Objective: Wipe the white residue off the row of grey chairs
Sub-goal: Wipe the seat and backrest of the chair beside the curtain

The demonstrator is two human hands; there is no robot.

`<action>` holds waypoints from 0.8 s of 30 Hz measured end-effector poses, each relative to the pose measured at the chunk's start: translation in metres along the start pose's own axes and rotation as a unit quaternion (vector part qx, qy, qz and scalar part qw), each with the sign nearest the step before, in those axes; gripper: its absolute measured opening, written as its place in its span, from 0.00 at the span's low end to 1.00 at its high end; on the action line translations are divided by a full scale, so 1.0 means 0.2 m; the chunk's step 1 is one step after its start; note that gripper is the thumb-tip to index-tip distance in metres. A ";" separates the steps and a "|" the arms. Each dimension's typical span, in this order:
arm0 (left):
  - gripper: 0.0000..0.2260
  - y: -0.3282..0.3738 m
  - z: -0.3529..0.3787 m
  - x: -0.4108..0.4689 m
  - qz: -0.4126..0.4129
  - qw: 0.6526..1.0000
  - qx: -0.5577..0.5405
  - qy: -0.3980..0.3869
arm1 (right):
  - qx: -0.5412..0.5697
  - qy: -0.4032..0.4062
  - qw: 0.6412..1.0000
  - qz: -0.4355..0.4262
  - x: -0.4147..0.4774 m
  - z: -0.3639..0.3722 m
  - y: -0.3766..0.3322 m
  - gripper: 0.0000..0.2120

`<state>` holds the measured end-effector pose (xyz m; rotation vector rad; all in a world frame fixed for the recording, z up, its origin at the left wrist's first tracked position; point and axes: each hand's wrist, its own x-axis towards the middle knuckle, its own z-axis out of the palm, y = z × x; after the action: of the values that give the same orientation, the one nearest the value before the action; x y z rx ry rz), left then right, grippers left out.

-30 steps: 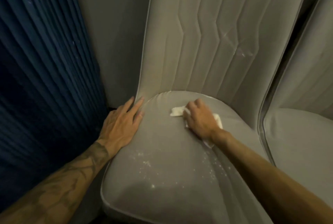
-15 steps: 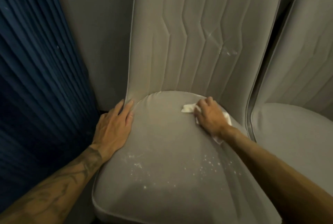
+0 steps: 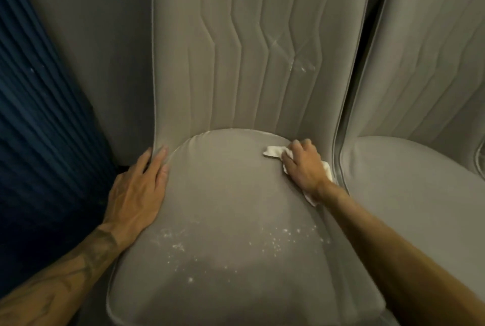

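A grey upholstered chair (image 3: 225, 194) fills the middle of the view. White residue specks (image 3: 275, 243) dot the front half of its seat, and a few white marks (image 3: 301, 68) streak the quilted backrest. My right hand (image 3: 304, 168) grips a white cloth (image 3: 274, 152) and presses it on the seat's back right corner. My left hand (image 3: 139, 189) rests flat with straight fingers on the seat's left edge, fingertips near the backrest.
A second grey chair (image 3: 409, 194) stands close on the right, with a narrow gap between the two. A dark blue pleated curtain (image 3: 39, 129) hangs on the left. A grey wall (image 3: 91, 50) is behind.
My right hand has slid the cloth along the back of the seat from the middle toward the right corner. My left hand has stayed on the left edge.
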<state>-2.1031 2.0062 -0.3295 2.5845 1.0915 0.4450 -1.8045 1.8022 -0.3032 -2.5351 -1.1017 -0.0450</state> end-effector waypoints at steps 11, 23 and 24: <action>0.25 0.01 -0.02 0.00 0.008 1.000 -0.024 -0.010 | 0.015 -0.047 0.997 -0.051 -0.16 -0.08 0.00 0.12; 0.27 -0.03 0.00 0.00 0.006 0.999 -0.016 -0.027 | 0.030 -0.033 0.999 -0.001 -0.40 -0.13 0.03 0.12; 0.29 -0.02 -0.01 0.00 0.005 0.999 -0.015 -0.031 | 0.034 -0.012 0.998 0.042 -0.41 -0.14 0.06 0.12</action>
<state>-2.1069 2.0088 -0.3301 2.5621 1.0433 0.3789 -1.8501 1.7280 -0.2962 -2.5237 -0.9878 0.0447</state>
